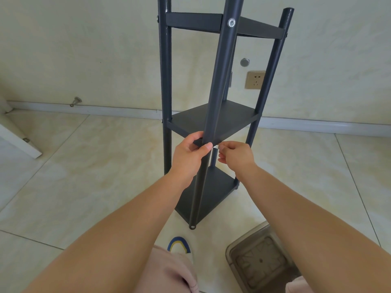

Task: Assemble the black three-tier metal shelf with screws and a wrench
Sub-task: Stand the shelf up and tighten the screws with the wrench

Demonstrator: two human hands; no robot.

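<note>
The black three-tier shelf (230,121) stands upright on the tiled floor in front of me. Its near front pole (220,81) carries a silver screw (231,23) at the top tier. My left hand (189,156) grips this pole at the front corner of the middle tier (232,117). My right hand (236,156) is just right of the pole at the same height, pinching a small light-coloured thing (216,146) against the corner; what it is I cannot tell. The bottom tier (213,193) sits low between my forearms.
A clear plastic box (260,261) lies on the floor at lower right. My foot in a blue-and-white slipper (179,245) is beside the pole's base. A wall socket (255,79) and skirting are behind the shelf. White furniture (19,142) stands at the left.
</note>
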